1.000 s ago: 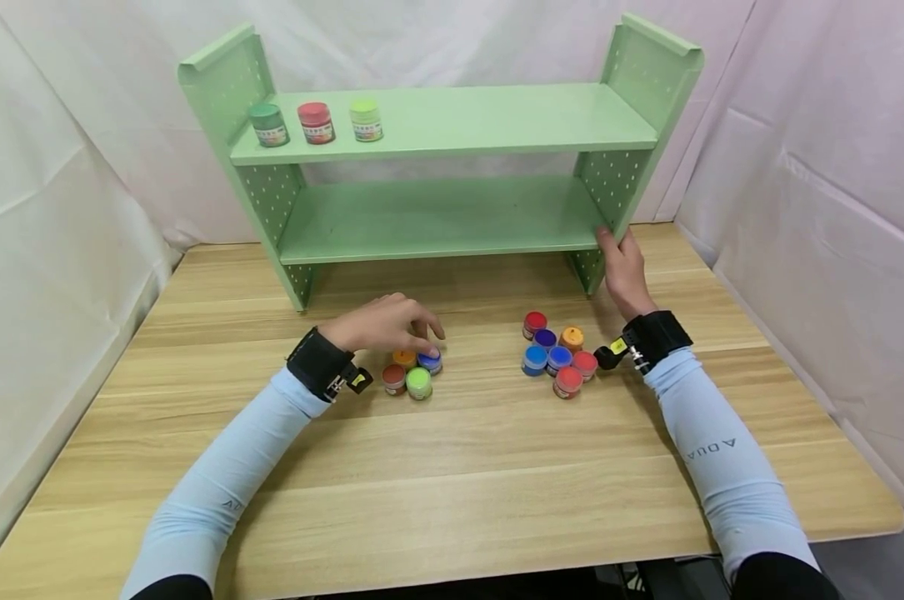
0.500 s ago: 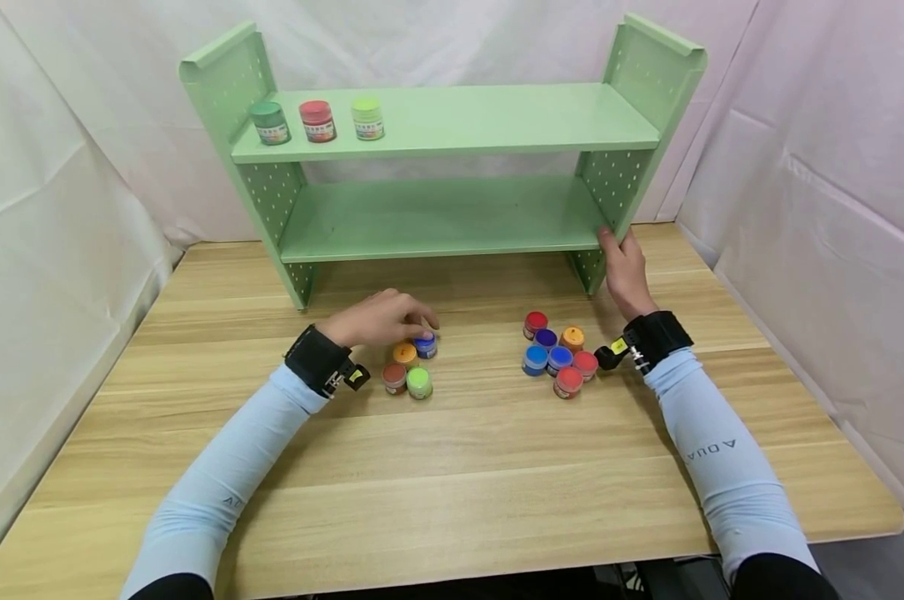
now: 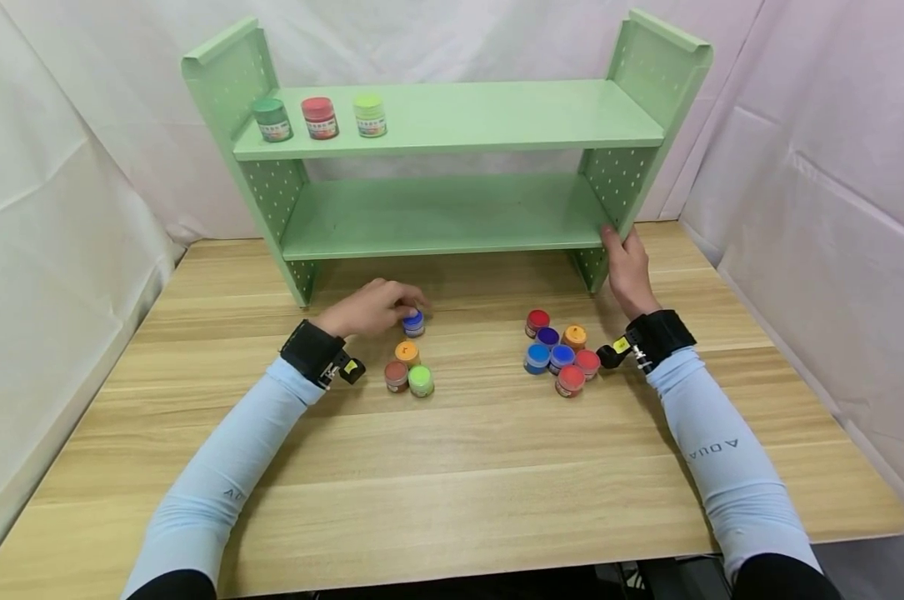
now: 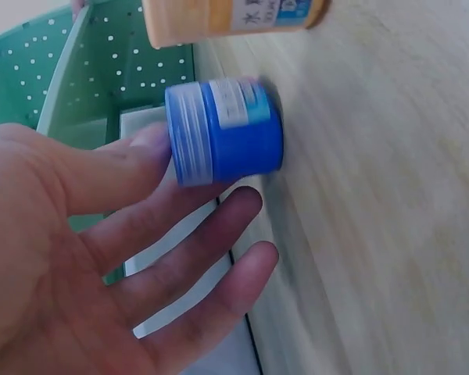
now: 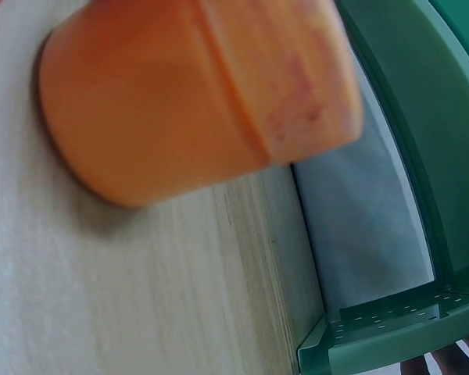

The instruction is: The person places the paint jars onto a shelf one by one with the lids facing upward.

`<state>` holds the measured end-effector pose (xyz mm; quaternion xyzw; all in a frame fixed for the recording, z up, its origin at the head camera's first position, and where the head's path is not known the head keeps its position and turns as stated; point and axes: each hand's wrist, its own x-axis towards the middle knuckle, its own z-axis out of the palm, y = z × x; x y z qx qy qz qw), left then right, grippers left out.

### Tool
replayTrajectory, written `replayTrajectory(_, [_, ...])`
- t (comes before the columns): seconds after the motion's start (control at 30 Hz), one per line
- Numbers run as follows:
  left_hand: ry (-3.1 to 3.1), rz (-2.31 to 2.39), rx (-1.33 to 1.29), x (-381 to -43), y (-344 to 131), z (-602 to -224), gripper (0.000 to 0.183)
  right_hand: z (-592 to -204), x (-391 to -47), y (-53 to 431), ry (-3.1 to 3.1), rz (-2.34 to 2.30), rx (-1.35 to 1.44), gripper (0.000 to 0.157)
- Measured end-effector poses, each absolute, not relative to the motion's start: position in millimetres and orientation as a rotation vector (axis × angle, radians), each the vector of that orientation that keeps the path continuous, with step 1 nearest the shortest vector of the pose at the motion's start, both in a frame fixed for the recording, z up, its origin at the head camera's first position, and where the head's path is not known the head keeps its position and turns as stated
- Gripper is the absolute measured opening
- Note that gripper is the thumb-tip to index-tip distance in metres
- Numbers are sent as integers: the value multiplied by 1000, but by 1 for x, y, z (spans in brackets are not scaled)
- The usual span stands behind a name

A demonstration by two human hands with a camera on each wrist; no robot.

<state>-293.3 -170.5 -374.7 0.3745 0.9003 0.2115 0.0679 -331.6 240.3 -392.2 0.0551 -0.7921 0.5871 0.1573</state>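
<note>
Your table (image 3: pixel 459 483) carries the green shelf (image 3: pixel 452 212) along its far edge. Your right hand (image 3: pixel 627 271) grips the shelf's right upright near the bottom. Your left hand (image 3: pixel 369 307) pinches the blue jar (image 4: pixel 246 144) by its lid; it is upright, left of the table's middle, closer to the far edge than the near one. Closer to you, an orange jar (image 3: pixel 407 353), a brown jar (image 3: pixel 396 377) and a lime jar (image 3: pixel 421 381) stand clustered.

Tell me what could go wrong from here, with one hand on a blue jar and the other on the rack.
The left hand pinches the blue jar at its lid end, so it might slip or tip. The right hand grips the side of the green rack; a jolt there could topple the three jars standing near the upper shelf's front edge.
</note>
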Motion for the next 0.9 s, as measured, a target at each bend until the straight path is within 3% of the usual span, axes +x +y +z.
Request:
replayTrajectory(0.33, [2724,608,980,-289,-170,-366,43,-378,-320,235,-2260,1716,182,56])
replayTrajectory(0.9, [2793,554,952,-290,-171,-374,49,-387,-328,240,-2269,1710,154,58])
